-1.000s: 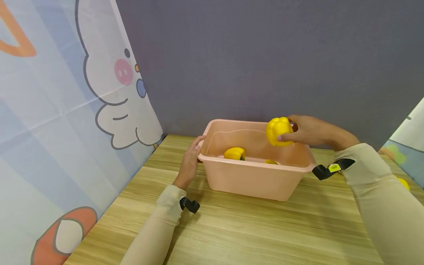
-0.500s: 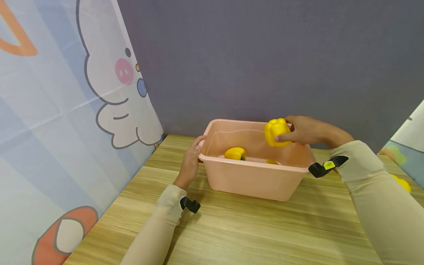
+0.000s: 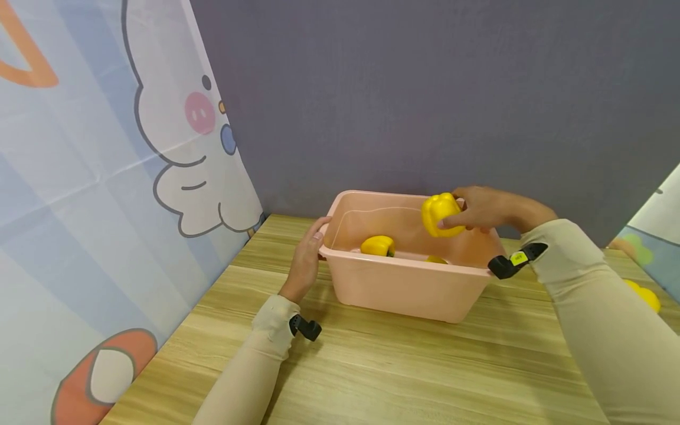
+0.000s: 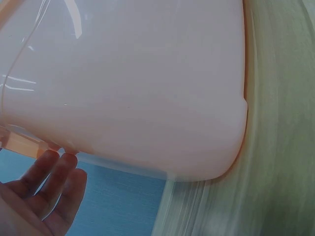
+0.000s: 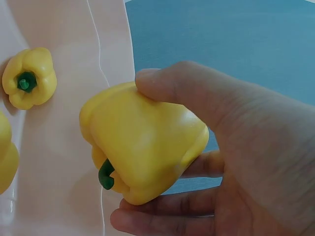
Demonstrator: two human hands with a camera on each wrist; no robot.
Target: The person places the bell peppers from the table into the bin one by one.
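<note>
The right grip [image 3: 480, 209] pinches a yellow bell pepper [image 3: 441, 213] over a pink tub [image 3: 398, 289], whose rim the left grip [image 3: 304, 261] clasps. A wood-grain tabletop [image 3: 404, 372] lies below both, a grey wall [image 3: 425, 88] beyond, a cartoon-printed sheet [image 3: 101, 195] to their left. A yellow label [image 3: 518, 258] near the right grip is illegible.

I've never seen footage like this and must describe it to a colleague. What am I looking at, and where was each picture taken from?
There's no machine here, just a person's bare hands. The wide view comes from a head camera looking forward and down; the close views come from wrist cameras. On the wooden table stands a pink tub with two yellow peppers inside. The left hand touches its rim at one end. The right hand holds a third pepper in its grip over the tub; its green stem shows in the right wrist view. What looks like a fourth pepper lies to the right, partly hidden by the sleeve.
</note>
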